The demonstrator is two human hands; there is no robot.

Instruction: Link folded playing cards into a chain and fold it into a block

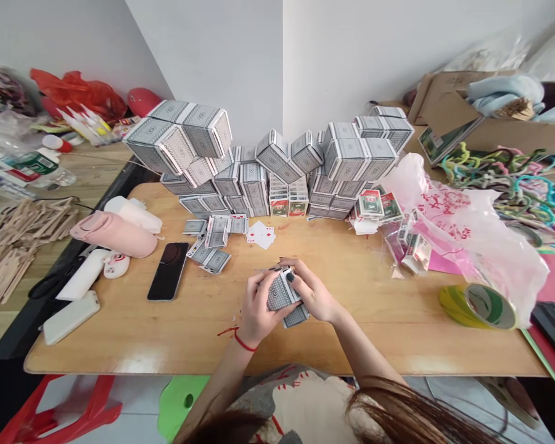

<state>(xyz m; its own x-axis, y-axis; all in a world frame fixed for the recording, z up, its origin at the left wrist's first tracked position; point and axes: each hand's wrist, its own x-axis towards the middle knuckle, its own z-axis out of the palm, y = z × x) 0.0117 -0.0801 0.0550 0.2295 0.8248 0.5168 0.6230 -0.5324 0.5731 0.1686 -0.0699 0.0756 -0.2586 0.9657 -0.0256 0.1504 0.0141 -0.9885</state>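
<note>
Over the middle of the wooden table (379, 320), my left hand (255, 311) and my right hand (311, 295) both close on a deck of playing cards (282, 291) with grey patterned backs. A few of its cards (296, 316) stick out below my right hand. Loose cards (211, 242) lie scattered further back, and two face-up red cards (261, 234) rest beside them. Behind them rises a wall of stacked grey card boxes (259, 166).
A black phone (168, 270), a pink pouch (115, 234) and a white case (71, 317) lie at left. At right are a pink plastic bag (467, 228), a tape roll (478, 305) and a cardboard box (481, 117). Wooden sticks (13, 240) pile up far left.
</note>
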